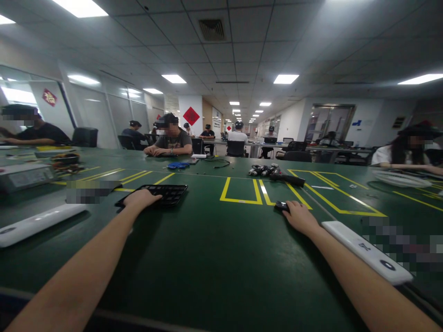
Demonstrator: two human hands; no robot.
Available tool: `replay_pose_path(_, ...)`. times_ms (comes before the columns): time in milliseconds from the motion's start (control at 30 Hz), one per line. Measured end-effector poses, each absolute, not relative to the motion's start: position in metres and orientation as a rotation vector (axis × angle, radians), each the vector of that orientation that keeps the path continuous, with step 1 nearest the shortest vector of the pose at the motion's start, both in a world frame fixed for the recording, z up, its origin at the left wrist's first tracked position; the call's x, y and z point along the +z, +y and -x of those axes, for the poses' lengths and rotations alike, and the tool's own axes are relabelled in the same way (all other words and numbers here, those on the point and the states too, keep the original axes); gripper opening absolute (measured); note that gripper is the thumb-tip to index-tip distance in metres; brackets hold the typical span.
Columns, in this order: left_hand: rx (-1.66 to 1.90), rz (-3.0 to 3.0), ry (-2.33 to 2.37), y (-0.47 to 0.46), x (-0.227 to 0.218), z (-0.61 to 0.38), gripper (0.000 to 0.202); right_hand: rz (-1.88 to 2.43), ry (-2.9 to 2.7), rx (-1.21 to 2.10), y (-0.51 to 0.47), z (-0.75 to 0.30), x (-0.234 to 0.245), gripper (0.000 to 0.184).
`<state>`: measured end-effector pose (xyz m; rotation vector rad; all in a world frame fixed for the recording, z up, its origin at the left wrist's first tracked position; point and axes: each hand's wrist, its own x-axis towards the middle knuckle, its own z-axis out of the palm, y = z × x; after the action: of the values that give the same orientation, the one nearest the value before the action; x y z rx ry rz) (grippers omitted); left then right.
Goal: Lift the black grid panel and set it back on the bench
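My left hand (141, 199) reaches out over the green table (214, 249) and rests on the near edge of a black grid tray (162, 193), fingers curled on it. My right hand (298, 216) lies further right, closed over a small dark object (281, 205) beside yellow floor-tape style markings (242, 190). Whether that hand lifts the object or only covers it is unclear.
Long white bars lie at the left (38, 223) and right (367, 251). A black tool (287, 179) and several small dark parts (263, 170) sit beyond the yellow boxes. A grey box (26, 176) stands far left. Other people sit at the far side and ends.
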<state>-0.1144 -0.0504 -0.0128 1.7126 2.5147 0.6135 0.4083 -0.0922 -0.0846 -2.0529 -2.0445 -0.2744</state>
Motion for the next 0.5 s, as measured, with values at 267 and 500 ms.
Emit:
replay_pose_path(267, 0.243, -1.850, 2.582, -0.050, -0.006, 0.074, 0.049, 1.910, -2.013, 0.029, -0.094, -0.398, -0.072, 0.039)
replay_pose_path(500, 0.921, -2.152, 1.904, -0.077, -0.028, -0.041, 0.040, 1.351, -1.927, 0.664, -0.118, -0.337, -0.056, 0.045)
